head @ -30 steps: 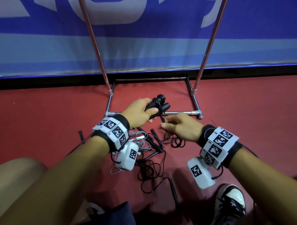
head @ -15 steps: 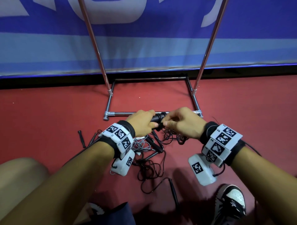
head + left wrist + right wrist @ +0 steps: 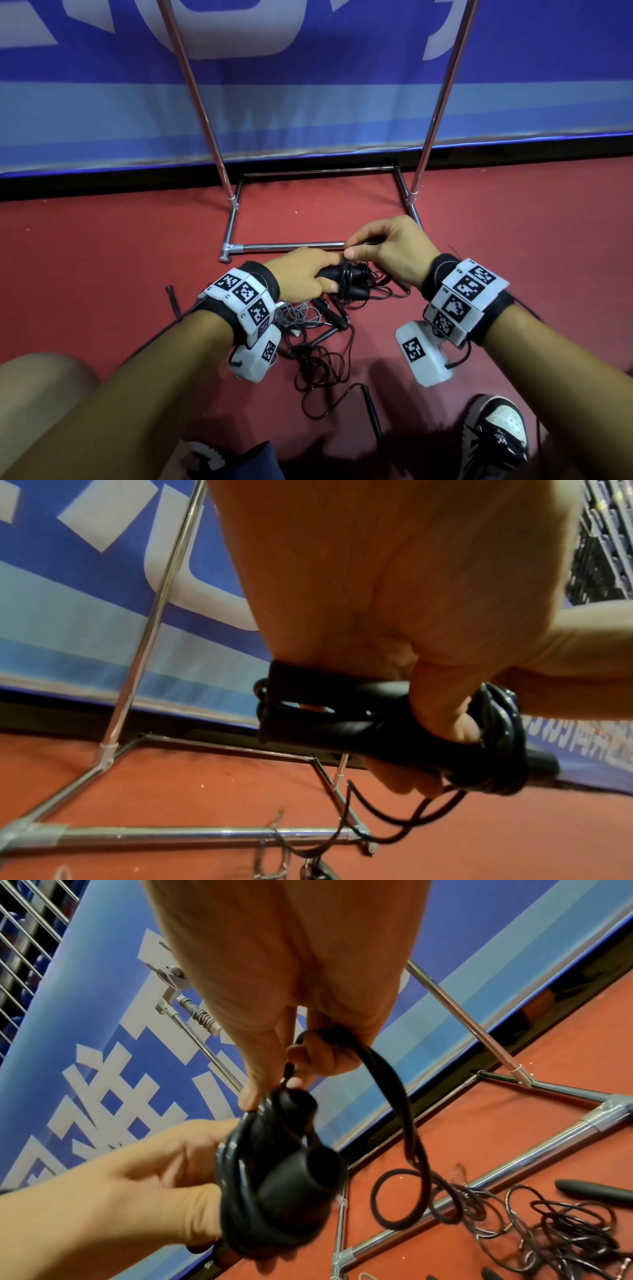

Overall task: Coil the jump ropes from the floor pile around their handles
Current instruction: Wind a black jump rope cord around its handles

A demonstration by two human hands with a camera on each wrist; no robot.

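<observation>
My left hand (image 3: pixel 308 275) grips a pair of black jump rope handles (image 3: pixel 346 279) held side by side, with several turns of black rope (image 3: pixel 500 737) wound around them. The handles' round ends (image 3: pixel 304 1175) face the right wrist view. My right hand (image 3: pixel 380 251) sits just above and right of the handles and pinches the black rope (image 3: pixel 383 1074), which loops down to the floor. Below the hands lies a tangled pile of ropes (image 3: pixel 318 346) and loose black handles on the red floor.
A chrome tube rack (image 3: pixel 284 245) stands on the floor just beyond my hands, its uprights rising before a blue banner (image 3: pixel 308 85). A loose handle (image 3: pixel 373 414) lies near my shoe (image 3: pixel 496 435). My knee (image 3: pixel 37 383) is at lower left.
Both hands dropped lower toward the pile. The right hand went from below the handles to above them, carrying the rope around. The handles now lie level instead of tilted up.
</observation>
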